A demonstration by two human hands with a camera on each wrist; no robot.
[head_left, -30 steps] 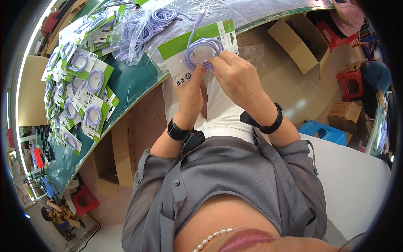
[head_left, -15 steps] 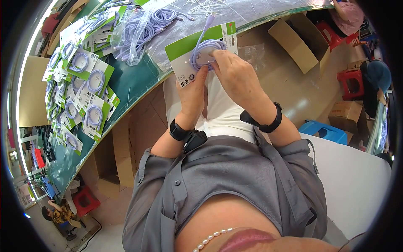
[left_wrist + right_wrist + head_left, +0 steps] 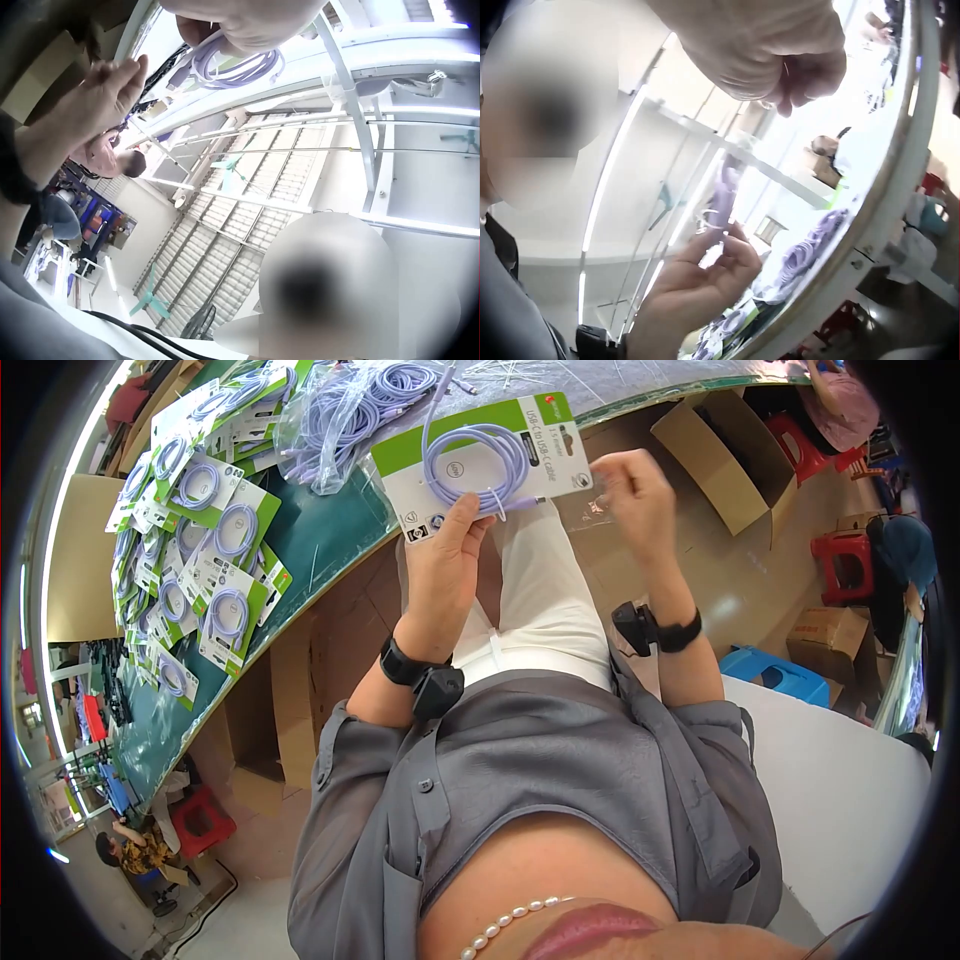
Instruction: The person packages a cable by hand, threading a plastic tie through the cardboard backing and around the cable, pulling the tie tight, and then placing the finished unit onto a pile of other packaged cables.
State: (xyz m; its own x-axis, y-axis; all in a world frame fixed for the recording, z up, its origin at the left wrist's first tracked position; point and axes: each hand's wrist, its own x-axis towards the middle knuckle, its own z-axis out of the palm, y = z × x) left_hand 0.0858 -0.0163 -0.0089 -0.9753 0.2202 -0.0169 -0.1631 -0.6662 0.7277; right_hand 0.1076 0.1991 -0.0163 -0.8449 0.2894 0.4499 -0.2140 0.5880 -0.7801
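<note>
A green and white card (image 3: 555,435) carries a coiled lilac cable (image 3: 515,460), with one cable end reaching beyond the card's far edge. My left hand (image 3: 445,565) grips the card by its near edge, thumb over the coil. A pale tie shows around the coil near the thumb. To the right of the card and apart from it, my right hand (image 3: 642,500) is raised with fingers curled and fingertips together; no object is plainly visible in it. In the left wrist view the coil (image 3: 240,75) hangs beside the left hand (image 3: 255,22).
Many carded cables (image 3: 228,610) are piled on the green table (image 3: 330,540) at the left. Loose lilac cables in clear plastic (image 3: 335,420) lie at the back. An open cardboard box (image 3: 725,460), red stools and a blue stool (image 3: 775,670) stand at the right.
My right hand has left the coil and moved right, off the card. My left hand has turned the card face more fully into view, and the pale tie is now visible.
</note>
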